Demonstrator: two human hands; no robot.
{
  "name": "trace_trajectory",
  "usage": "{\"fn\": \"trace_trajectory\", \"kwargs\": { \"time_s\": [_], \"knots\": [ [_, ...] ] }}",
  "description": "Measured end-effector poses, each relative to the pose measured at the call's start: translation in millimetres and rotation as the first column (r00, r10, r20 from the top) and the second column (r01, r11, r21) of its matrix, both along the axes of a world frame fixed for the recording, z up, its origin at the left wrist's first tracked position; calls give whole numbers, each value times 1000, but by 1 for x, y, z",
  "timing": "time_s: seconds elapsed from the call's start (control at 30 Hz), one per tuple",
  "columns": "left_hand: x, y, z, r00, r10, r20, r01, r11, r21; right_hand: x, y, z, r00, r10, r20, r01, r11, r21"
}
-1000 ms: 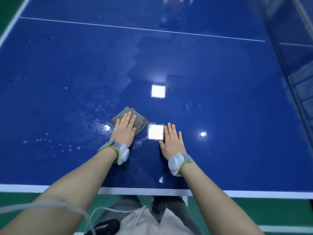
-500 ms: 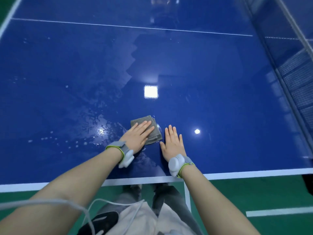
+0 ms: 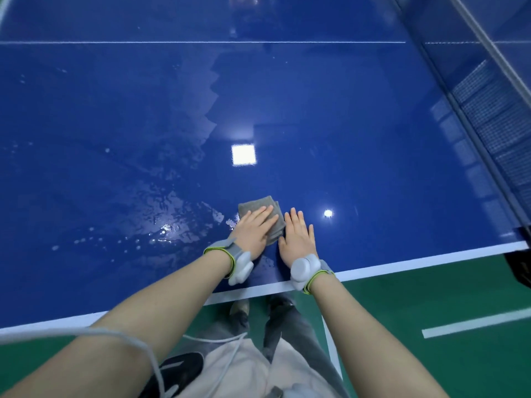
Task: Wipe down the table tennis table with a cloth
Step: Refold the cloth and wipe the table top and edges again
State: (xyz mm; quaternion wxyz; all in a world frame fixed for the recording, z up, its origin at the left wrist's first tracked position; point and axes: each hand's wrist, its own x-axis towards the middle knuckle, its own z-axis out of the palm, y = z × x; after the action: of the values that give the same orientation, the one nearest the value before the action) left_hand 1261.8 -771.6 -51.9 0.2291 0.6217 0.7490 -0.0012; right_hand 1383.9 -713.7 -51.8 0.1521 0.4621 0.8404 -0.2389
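Pressing flat on a folded grey cloth [image 3: 265,214] with the left hand [image 3: 253,231], fingers straight and together, gripping nothing. Lying on the blue counter [image 3: 373,168] near its front edge, that cloth, with its near left part hidden under the palm and only its far and right edges showing. Resting just beside it, the right hand [image 3: 297,239], palm down on the bare blue surface, fingers straight and slightly spread, holding nothing; hard to make out whether its thumb side is touching the cloth's right edge. Wearing a grey wristband [image 3: 230,258] with a white pod on the left wrist and a matching one [image 3: 311,271] on the right.

Glistening left of the cloth, a wet patch [image 3: 161,225] of streaks and droplets, its limits blurring into glare. Reflecting a square ceiling light [image 3: 243,154] beyond the cloth and a small round one [image 3: 327,213] to the right. Running along the counter's right side, a net [image 3: 494,122], cut off by the picture edge. Trailing over the left forearm, a white cable [image 3: 138,344], its ends out of sight. Showing below the counter's white edge line [image 3: 402,264]: green floor [image 3: 431,297], grey trousers and shoes partly hidden by a pale shirt.
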Motion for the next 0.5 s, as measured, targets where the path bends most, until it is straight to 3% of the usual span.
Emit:
{"fn": "trace_trajectory", "kwargs": {
  "time_s": [0.07, 0.1, 0.13, 0.2, 0.23, 0.27, 0.4, 0.5],
  "knots": [
    [-3, -4, 3, 989, 50, 142, -56, 998, 41, -4, 2, 4, 996, -73, -60, 72, 997, -14],
    [-8, -5, 6, 954, 103, 283, -121, 992, 47, -6, 0, 6, 992, -82, -95, 83, 997, 8],
    [-14, -7, 8, 860, 206, 467, -239, 971, 12, -8, -2, 9, 992, -39, -120, 46, 998, 51],
    [-29, -15, 14, 520, 423, 742, -520, 846, -117, -16, -12, 11, 982, 116, -146, -99, 988, 119],
    [-38, -24, 13, 387, 487, 783, -625, 763, -165, -22, -19, 9, 974, 170, -147, -154, 981, 116],
    [-47, -34, 12, 338, 533, 776, -690, 701, -181, -28, -25, 6, 974, 190, -126, -177, 979, 104],
    [-66, -72, 7, 327, 618, 715, -803, 581, -134, -52, -45, -13, 985, 175, -11, -171, 974, 151],
    [-63, -91, 11, 317, 638, 702, -848, 522, -92, -70, -68, -15, 964, 266, -25, -259, 955, 144]
  ]
}}
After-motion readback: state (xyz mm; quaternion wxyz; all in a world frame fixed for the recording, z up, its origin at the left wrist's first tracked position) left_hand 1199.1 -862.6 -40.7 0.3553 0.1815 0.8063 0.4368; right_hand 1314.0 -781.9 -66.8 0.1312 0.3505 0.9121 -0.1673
